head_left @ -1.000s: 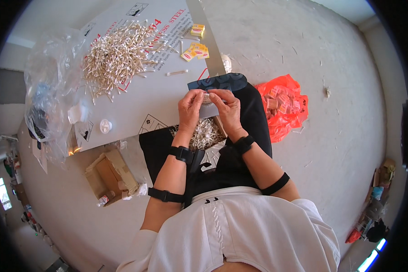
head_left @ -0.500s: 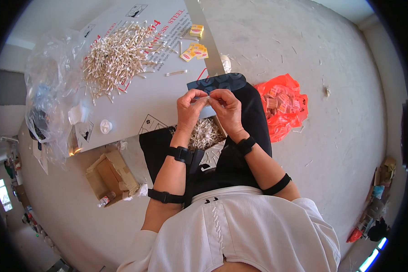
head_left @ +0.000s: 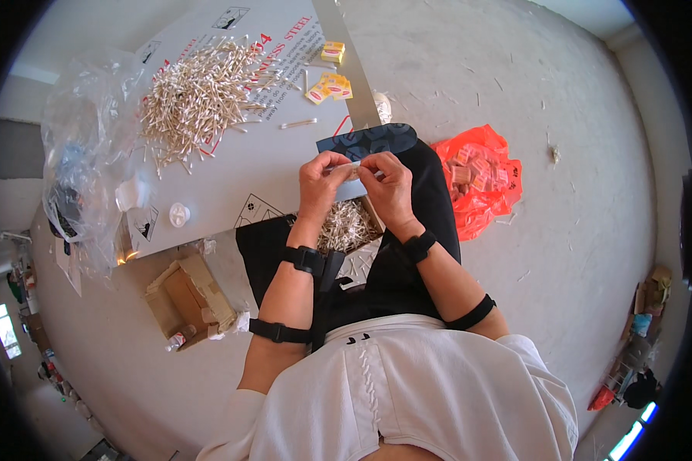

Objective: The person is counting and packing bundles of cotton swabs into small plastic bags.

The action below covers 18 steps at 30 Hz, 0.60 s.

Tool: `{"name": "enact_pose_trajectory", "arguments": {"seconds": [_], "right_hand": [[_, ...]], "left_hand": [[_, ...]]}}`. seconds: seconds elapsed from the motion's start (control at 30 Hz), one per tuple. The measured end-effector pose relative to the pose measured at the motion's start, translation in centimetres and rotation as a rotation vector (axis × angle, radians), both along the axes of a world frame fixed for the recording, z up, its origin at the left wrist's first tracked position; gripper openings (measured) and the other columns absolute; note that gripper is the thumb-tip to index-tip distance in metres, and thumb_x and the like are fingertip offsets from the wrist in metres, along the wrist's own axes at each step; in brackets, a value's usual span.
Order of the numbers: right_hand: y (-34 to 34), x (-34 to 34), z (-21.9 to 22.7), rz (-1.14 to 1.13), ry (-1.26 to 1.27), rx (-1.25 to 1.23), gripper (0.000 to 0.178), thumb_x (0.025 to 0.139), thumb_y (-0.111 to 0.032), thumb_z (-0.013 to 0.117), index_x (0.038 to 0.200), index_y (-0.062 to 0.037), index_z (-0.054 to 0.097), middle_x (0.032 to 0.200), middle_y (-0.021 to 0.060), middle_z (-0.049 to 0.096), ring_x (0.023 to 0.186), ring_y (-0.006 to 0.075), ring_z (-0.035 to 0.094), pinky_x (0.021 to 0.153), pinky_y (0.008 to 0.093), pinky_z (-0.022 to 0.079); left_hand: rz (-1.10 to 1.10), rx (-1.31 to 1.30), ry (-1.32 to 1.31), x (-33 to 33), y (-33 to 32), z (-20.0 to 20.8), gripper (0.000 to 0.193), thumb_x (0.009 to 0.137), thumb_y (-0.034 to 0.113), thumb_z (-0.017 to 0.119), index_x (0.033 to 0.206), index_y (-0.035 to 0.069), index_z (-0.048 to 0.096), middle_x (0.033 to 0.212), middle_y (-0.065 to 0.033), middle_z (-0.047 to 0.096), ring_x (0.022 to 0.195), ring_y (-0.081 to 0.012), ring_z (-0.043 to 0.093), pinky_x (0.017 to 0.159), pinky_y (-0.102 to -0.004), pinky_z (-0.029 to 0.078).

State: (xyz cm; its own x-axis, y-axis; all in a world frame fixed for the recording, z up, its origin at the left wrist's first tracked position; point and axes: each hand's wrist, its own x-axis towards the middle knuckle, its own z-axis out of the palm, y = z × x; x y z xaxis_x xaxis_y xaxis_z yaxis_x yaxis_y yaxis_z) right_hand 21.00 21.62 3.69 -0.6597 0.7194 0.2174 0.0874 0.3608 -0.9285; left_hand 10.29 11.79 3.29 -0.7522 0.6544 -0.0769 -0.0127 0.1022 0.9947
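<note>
Fingertips pinched, my left hand (head_left: 320, 184) and my right hand (head_left: 387, 183) meet over my lap near the table's edge. Between them is a small pale, thin piece (head_left: 354, 172), mostly hidden by the fingers; its kind cannot be made out. Just below my hands sits an open box of cotton swabs (head_left: 348, 225). A large heap of cotton swabs (head_left: 200, 100) covers the table (head_left: 231, 188) at the far left. Beyond my hands, yellow-and-white small packets (head_left: 331, 88) lie beside a small yellow box (head_left: 333, 51). One swab (head_left: 298, 123) lies apart.
A red plastic bag (head_left: 480, 211) holding pinkish packs rests on the floor to the right. An open cardboard box (head_left: 188, 296) stands at the lower left. At the table's left are a clear plastic bag (head_left: 84, 161) and a small white round container (head_left: 179, 214). Swabs are scattered on the floor.
My hands have drawn slightly apart, the left a little leftward and the right a little rightward. More of the pale piece shows between the fingertips.
</note>
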Motion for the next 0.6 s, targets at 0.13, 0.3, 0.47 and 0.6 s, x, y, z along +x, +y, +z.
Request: {"name": "enact_pose_trajectory", "arguments": {"seconds": [0.13, 0.3, 0.47, 0.6], "right_hand": [[0.0, 0.0, 0.0, -0.012, 0.007, -0.046, 0.006, 0.077, -0.001, 0.069, 0.081, -0.001, 0.064, 0.078, 0.0107, 0.062, 0.069, 0.0244, 0.063, 0.061, 0.0343, 0.049], [0.4, -0.3, -0.3, 0.005, 0.074, 0.222, 0.006, 0.077, 0.0, 0.068, 0.081, -0.0008, 0.065, 0.077, 0.0108, 0.062, 0.069, 0.0218, 0.063, 0.062, 0.0308, 0.049], [0.7, 0.3, -0.5, 0.096, 0.028, -0.31, 0.014, 0.076, 0.004, 0.066, 0.09, 0.0009, 0.068, 0.08, 0.0055, 0.064, 0.072, 0.0134, 0.063, 0.065, 0.0258, 0.05], [1.1, 0.9, -1.7, 0.153, 0.11, -0.489, 0.019, 0.077, 0.007, 0.065, 0.095, 0.0029, 0.069, 0.083, 0.0024, 0.064, 0.075, 0.0086, 0.062, 0.07, 0.0231, 0.052]], "left_hand": [[0.011, 0.043, -0.066, -0.1, -0.7, -0.2, 0.01, 0.081, 0.008, 0.071, 0.086, 0.0, 0.07, 0.077, -0.0025, 0.068, 0.071, -0.0077, 0.062, 0.066, -0.0232, 0.049], [-0.007, -0.017, 0.048, -0.2, -0.9, 0.1, 0.011, 0.081, 0.009, 0.072, 0.088, 0.001, 0.072, 0.08, -0.0032, 0.069, 0.073, -0.0094, 0.063, 0.067, -0.0231, 0.049], [-0.038, -0.033, 0.041, 0.0, -0.4, 0.6, 0.013, 0.078, 0.008, 0.075, 0.088, 0.001, 0.071, 0.08, -0.0021, 0.068, 0.074, -0.0087, 0.062, 0.067, -0.0229, 0.048], [-0.076, -0.098, 0.006, 0.2, 0.1, 1.5, 0.015, 0.076, 0.011, 0.076, 0.089, 0.003, 0.072, 0.082, 0.0004, 0.068, 0.072, -0.0068, 0.059, 0.066, -0.0235, 0.046]]}}
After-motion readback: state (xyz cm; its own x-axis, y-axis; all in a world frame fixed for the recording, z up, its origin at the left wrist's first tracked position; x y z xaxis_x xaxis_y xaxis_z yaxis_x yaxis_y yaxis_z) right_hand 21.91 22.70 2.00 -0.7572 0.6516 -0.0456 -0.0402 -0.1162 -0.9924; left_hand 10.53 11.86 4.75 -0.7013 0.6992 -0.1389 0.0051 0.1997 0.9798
